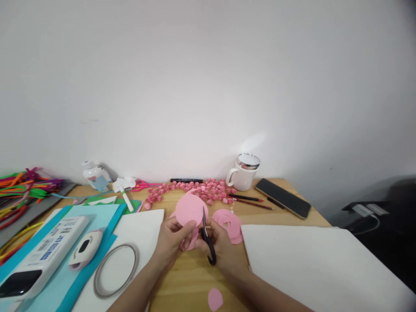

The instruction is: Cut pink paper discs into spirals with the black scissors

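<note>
My left hand (177, 236) pinches a round pink paper disc (190, 209) by its lower edge, thumb in front. More pink paper shows beneath and behind that disc. My right hand (218, 242) grips black-handled scissors (211, 253), their blades pointing up at the disc's right edge. Whether the blades touch the paper I cannot tell. Just right of the hands lies a stack of pink paper pieces (229, 225), the top one with a spiral cut in it. A small pink paper oval (215, 299) rests on the table near me.
Behind the hands spread many small pink rolled buds (208, 190). A white mug (244, 172), pencils (251, 202) and a phone (283, 197) stand or lie at the back right. White board (312, 260) covers the right; tape ring (116, 271) and blue sheets (94, 212) the left.
</note>
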`<act>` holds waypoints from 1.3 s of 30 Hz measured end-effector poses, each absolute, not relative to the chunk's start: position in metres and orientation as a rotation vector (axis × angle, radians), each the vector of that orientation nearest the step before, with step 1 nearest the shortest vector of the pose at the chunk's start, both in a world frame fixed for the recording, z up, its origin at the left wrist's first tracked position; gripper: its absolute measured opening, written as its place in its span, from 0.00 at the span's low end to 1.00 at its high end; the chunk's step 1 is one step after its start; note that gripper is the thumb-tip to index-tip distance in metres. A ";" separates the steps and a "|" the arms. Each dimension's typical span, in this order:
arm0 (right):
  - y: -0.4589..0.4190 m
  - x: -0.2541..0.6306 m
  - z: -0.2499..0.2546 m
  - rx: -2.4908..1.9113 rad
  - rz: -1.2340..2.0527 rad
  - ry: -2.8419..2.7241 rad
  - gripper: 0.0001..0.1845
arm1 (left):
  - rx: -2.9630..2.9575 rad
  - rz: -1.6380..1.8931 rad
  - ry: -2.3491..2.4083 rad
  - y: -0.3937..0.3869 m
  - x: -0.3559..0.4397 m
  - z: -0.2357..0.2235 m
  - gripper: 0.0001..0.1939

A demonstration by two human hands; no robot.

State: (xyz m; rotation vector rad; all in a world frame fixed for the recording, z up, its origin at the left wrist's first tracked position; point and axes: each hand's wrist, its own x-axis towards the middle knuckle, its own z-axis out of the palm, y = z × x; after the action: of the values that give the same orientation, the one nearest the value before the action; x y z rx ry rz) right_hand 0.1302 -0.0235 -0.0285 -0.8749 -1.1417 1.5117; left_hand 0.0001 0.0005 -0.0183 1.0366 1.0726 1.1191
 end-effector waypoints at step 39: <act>-0.027 0.129 -0.022 -0.856 1.575 -1.126 0.20 | 1.015 1.162 1.059 -0.005 0.004 -0.004 0.19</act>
State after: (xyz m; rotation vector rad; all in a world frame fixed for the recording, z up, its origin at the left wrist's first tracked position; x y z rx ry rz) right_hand 0.1294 -0.0269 -0.0222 -0.8562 -1.1256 1.5750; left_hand 0.0037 -0.0048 -0.0041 1.0153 1.0590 1.1624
